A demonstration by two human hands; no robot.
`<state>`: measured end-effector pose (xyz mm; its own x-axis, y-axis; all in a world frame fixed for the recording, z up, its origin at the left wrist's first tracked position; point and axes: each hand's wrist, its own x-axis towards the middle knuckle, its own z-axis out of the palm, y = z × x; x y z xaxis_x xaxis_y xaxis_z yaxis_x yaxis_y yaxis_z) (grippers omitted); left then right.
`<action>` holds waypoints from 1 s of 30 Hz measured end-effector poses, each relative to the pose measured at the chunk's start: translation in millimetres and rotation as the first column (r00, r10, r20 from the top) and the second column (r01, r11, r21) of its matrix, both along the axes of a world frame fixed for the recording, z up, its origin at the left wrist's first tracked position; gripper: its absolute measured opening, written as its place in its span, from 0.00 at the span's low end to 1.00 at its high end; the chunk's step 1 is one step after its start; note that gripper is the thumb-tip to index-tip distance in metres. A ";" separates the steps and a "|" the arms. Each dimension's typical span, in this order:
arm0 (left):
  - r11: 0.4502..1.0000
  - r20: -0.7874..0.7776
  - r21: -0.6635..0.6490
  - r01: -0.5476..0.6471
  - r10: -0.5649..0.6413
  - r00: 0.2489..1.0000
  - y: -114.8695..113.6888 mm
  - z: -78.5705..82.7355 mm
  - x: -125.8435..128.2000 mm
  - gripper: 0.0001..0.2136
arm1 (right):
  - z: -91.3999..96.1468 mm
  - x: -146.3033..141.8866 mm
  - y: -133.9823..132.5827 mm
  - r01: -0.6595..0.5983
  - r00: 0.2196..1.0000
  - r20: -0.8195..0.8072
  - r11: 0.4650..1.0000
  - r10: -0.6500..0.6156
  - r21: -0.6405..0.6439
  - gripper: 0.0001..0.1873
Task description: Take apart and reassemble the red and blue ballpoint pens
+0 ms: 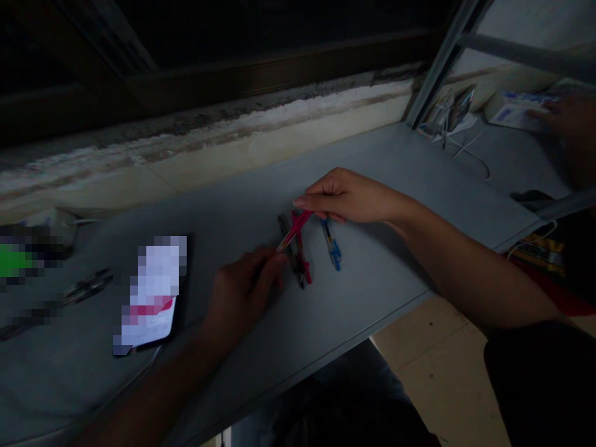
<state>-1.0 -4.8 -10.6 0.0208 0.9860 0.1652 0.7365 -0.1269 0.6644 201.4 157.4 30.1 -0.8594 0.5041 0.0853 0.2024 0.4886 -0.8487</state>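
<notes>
A slim red pen lies slantwise between my hands, off the desk. My left hand grips its lower end, and the fingertips of my right hand pinch its upper end. Just below it, a black pen and a red-and-black pen lie on the grey desk, partly hidden by the raised pen. A blue translucent pen lies to their right, under my right hand and not touching it.
A phone with a blurred screen lies left of my left hand, and blurred objects lie beyond it. At the top right, another person's hand rests on white papers, near a white cable. A window ledge runs along the desk's far side.
</notes>
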 end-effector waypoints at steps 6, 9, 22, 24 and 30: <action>0.973 -0.090 0.227 0.050 -0.031 0.995 -9.1 -7.8 1.9 0.13 | 1.9 -1.4 -2.5 0.064 0.998 -0.018 0.993 -0.066 -0.097 0.28; 0.928 -0.069 0.272 0.255 -0.245 0.967 -10.8 -9.2 4.5 0.23 | 0.8 -3.9 -4.6 0.118 0.991 -0.050 0.983 -0.126 -0.141 0.26; 0.809 -0.086 0.360 0.466 -0.468 0.879 -7.2 -9.4 8.4 0.07 | -5.6 -12.4 -14.3 0.047 0.997 -0.043 0.964 -0.061 -0.262 0.25; 0.809 -0.086 0.360 0.466 -0.468 0.879 -6.9 -10.0 8.1 0.09 | -6.6 -12.6 -13.7 0.044 0.998 -0.039 0.965 -0.056 -0.258 0.25; 0.811 -0.089 0.351 0.468 -0.468 0.879 -7.6 -9.2 8.7 0.08 | -8.4 -13.9 -17.1 0.030 0.998 -0.038 0.971 -0.040 -0.236 0.22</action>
